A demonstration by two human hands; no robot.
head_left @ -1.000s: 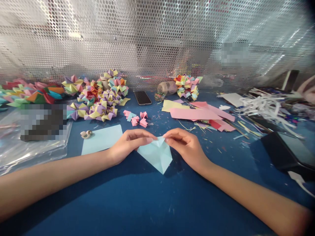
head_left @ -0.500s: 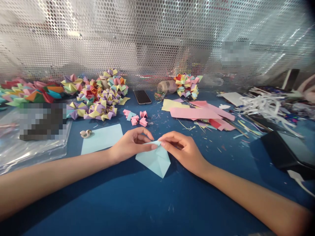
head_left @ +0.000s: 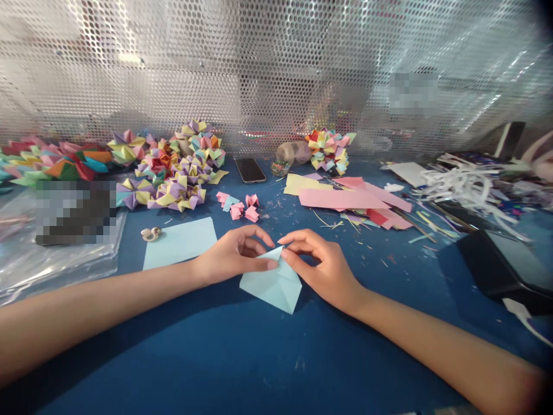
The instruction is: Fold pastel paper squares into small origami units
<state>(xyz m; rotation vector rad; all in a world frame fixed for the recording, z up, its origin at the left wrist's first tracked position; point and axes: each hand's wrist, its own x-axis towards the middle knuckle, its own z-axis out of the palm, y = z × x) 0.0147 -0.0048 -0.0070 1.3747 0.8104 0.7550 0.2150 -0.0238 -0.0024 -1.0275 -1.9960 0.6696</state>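
Note:
A light blue folded paper [head_left: 273, 283] lies on the blue table [head_left: 242, 357] in front of me. My left hand [head_left: 233, 253] pinches its upper left part between thumb and fingers. From the right, my right hand [head_left: 319, 262] pinches the paper's top corner. Both hands meet at the paper's upper tip. A flat light blue sheet [head_left: 180, 242] rests just left of my left hand.
Small pink folded pieces [head_left: 239, 207] lie behind the hands. Colourful origami balls [head_left: 181, 167] pile at the back left, another one [head_left: 329, 150] at the back centre. A phone [head_left: 250, 170], pink and yellow sheets [head_left: 345, 199], white paper shreds [head_left: 466, 184] and a dark device [head_left: 501, 268] sit around.
The paper has shifted slightly nearer and its top part has been folded down further. Both hands drew closer together over the tip.

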